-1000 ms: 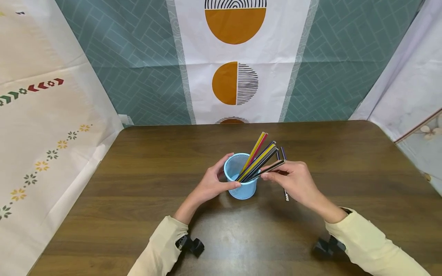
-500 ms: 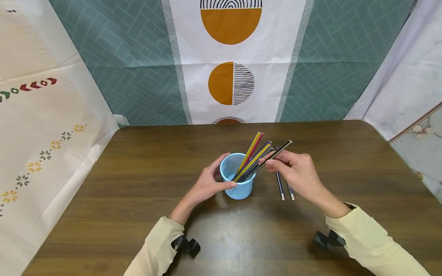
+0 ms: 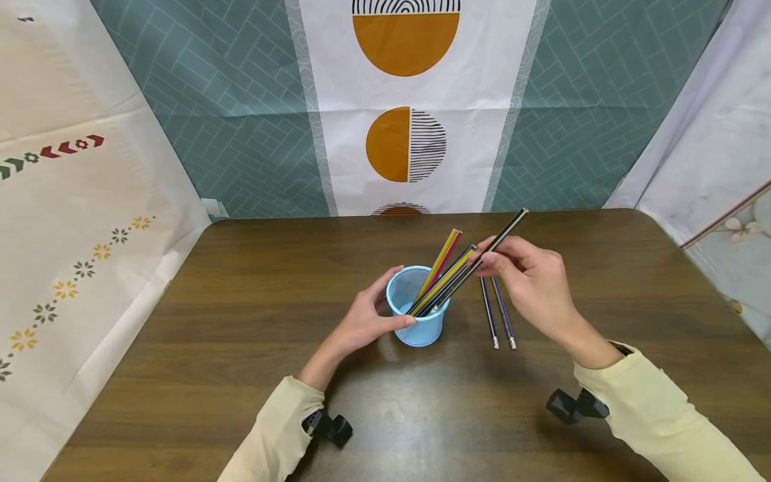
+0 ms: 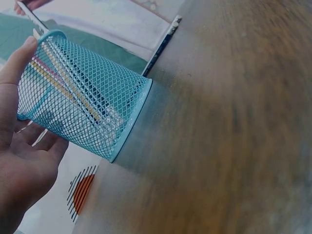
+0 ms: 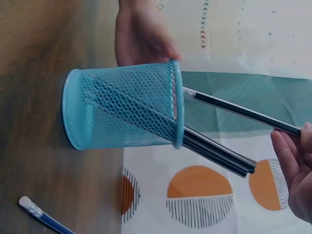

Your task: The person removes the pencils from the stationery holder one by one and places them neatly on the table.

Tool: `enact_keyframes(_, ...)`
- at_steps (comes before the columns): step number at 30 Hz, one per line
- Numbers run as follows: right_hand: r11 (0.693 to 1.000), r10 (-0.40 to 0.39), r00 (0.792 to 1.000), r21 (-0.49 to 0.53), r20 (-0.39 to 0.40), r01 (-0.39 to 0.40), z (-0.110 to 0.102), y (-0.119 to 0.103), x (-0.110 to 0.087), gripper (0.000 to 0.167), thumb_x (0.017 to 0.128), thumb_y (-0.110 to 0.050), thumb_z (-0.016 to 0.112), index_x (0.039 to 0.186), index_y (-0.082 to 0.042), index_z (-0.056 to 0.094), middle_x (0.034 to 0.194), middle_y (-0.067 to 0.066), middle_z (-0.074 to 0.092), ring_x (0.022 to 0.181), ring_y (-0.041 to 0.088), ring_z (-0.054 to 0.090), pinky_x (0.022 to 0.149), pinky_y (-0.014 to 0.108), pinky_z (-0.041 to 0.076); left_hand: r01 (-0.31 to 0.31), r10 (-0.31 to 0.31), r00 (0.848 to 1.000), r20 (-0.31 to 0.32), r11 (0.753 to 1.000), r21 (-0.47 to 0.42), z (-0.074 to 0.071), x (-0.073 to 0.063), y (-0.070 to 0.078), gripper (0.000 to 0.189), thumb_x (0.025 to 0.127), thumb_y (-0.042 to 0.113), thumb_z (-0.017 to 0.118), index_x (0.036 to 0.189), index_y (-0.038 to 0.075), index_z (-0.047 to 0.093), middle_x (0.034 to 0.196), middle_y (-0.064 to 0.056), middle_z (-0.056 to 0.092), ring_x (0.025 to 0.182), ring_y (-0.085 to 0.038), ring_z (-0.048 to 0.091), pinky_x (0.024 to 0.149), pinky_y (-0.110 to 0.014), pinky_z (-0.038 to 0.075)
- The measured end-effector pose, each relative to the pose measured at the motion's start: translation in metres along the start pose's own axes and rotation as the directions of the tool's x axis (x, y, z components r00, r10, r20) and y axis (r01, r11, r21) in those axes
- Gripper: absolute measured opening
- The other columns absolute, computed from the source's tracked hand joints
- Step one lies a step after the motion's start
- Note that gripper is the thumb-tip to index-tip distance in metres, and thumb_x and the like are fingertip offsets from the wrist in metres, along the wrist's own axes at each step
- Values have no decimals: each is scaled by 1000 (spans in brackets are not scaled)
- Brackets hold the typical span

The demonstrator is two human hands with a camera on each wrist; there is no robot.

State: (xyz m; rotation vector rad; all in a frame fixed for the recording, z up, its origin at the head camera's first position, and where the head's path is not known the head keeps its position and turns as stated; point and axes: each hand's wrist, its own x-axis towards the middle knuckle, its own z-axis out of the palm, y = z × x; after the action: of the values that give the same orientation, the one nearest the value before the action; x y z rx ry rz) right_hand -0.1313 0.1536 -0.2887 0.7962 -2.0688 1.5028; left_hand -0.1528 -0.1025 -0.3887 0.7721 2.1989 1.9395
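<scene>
A light blue mesh pencil cup (image 3: pixel 421 333) stands upright on the table. My left hand (image 3: pixel 367 321) grips it from the left, thumb at the near side of the rim. Between thumb and fingers, my right hand (image 3: pixel 542 284) pinches a black pencil (image 3: pixel 508 229) by its upper part. In the right wrist view, this black pencil (image 5: pixel 234 108) slants out of the cup, its eraser end right at the rim. Several other pencils lean rightward inside, among them a yellow pencil (image 3: pixel 442 254) beside a red one and a bundle of dark ones (image 5: pixel 219 153).
Two dark blue pencils lie on the table right of the cup, a left one (image 3: pixel 489 314) and a right one (image 3: pixel 503 311), erasers toward me. The brown wooden table (image 3: pixel 241 301) ends at a patterned cloth (image 3: pixel 241 134) behind.
My right hand has lifted up and to the right, drawing the black pencil most of the way out and tilting it steeper. The left hand keeps its hold on the cup.
</scene>
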Motion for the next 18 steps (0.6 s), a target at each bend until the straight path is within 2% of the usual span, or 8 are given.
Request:
enact_keyframes(3,999,32,999,17,-41,-31,-3,-2,2,14,83,21,60,96,17,60,86,18,69,74,6,68,66,26,55,-6,6,1000,-2,1000,3,0,0,1,85,78,13,81,148,3,34,132,-18,53,116,-34,55,100,-47,42)
enact_keyframes(7,999,45,996,21,-72,-44,-6,-1,2,13,85,21,57,97,17,59,85,0,69,74,6,68,67,25,55,-10,10,1000,-2,1000,-2,0,0,0,86,78,14,82,148,2,34,132,-19,53,117,-34,54,100,-47,42)
enact_keyframes(10,999,45,996,24,-77,-43,-8,2,2,12,86,21,56,98,18,58,86,-7,68,75,7,68,69,23,55,-12,12,1000,0,1000,0,0,1,0,86,78,15,82,148,1,34,133,-19,53,117,-35,54,99,-47,42)
enact_keyframes(13,999,43,996,4,-73,-43,-10,5,2,13,87,20,56,100,17,58,87,-6,67,76,7,67,70,23,54,-13,13,1000,1,1000,5,0,0,0,86,78,16,82,148,1,34,133,-19,53,117,-35,54,99,-47,42)
enact_keyframes(18,994,82,995,-71,-48,-86,-13,9,3,16,89,15,57,105,14,59,88,10,67,74,6,66,71,21,53,-10,10,1000,1,1000,4,0,0,0,86,78,17,82,148,2,34,133,-20,52,117,-36,54,99,-48,42)
